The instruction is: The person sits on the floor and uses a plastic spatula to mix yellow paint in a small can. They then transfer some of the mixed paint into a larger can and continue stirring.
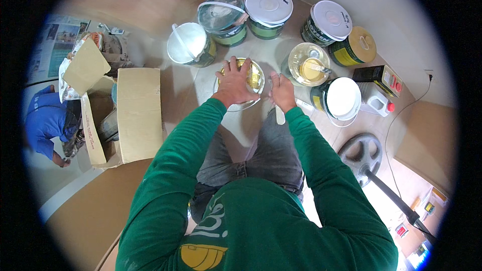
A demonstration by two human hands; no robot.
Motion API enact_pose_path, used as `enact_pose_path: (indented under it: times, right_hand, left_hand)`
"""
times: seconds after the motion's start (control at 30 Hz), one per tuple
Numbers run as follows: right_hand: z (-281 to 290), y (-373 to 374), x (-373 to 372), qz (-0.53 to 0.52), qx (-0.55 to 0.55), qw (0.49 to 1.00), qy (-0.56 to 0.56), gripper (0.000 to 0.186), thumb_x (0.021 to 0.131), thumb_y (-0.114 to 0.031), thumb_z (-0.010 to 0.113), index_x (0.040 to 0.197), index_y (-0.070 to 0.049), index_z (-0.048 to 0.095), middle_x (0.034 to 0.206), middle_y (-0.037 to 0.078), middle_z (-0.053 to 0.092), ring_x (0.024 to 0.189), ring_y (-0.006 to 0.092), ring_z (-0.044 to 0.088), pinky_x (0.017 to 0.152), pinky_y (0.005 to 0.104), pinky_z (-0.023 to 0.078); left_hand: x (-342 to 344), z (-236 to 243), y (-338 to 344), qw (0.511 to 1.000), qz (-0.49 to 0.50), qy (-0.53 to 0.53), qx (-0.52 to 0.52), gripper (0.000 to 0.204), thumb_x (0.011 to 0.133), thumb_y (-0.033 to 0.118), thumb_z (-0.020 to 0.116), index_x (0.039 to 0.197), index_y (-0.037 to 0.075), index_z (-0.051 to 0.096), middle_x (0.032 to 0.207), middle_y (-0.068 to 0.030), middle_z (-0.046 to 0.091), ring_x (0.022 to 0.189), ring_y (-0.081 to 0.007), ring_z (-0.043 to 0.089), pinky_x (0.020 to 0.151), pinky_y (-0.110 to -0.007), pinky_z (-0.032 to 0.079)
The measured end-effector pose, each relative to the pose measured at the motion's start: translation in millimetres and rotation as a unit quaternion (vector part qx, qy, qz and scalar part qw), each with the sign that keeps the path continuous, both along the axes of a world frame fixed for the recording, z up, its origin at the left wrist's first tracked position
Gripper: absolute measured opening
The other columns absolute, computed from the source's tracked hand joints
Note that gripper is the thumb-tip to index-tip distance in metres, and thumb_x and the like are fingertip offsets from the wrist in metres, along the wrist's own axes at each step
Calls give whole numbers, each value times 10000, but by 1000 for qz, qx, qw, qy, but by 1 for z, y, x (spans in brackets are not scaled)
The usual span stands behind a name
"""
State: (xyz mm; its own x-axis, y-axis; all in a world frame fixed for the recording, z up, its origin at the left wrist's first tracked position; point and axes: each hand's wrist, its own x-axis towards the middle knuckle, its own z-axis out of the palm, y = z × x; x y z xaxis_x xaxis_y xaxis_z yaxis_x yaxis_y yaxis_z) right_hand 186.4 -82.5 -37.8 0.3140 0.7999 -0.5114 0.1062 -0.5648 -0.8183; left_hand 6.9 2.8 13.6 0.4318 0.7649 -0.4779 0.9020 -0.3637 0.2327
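Observation:
My left hand [233,83] lies flat on top of a round metal can [255,77] with a gold lid that stands on the floor between my knees. My right hand [282,92] is closed around a thin tool [280,115] with a pale handle, its tip at the can's right rim. Both sleeves are green.
Several paint tubs with white lids [268,5] ring the can, one open tin [308,63] holds yellowish liquid. A white jug [375,99] and a dark canister [377,75] stand right. An open cardboard box [135,113] is left, a person in blue [46,123] beyond it. A fan base [362,153] is lower right.

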Motion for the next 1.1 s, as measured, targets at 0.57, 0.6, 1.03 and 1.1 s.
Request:
enact_pose_path:
  times: [0.57, 0.6, 1.03, 1.1]
  right_hand:
    - [14, 16, -16, 197, 53, 938, -281, 496, 1153, -371, 520, 1083, 84, 704, 996, 400, 730, 1002, 594, 707, 921, 640, 559]
    - [6, 17, -15, 181, 70, 941, -277, 496, 1152, -368, 523, 1083, 88, 704, 991, 403, 727, 1000, 597, 706, 921, 641, 558]
    - [-4, 10, 12, 40, -45, 984, 167, 484, 1181, -426, 510, 1081, 33, 627, 696, 103, 632, 458, 218, 581, 428, 391, 473]
    - [-1, -5, 6, 28, -36, 991, 123, 478, 1184, -421, 499, 1100, 32, 623, 692, 113, 647, 471, 226, 615, 434, 393, 497]
  left_hand:
    - [-4, -8, -12, 1000, -14, 1, 24, 1443, 604, 593, 998, 1765, 176, 251, 1745, -338, 239, 1593, -629, 241, 1142, -867, 317]
    - [-3, -5, -11, 1000, -12, 1, 25, 1442, 603, 594, 998, 1765, 174, 253, 1743, -339, 241, 1593, -630, 241, 1141, -868, 318]
    - [-10, -12, -2, 998, -39, -30, 28, 1440, 589, 622, 972, 1764, 181, 265, 1740, -351, 249, 1573, -642, 276, 1116, -882, 332]
    - [-9, -14, -4, 999, -23, -27, 28, 1440, 583, 622, 966, 1764, 187, 267, 1738, -348, 255, 1571, -641, 279, 1121, -880, 329]
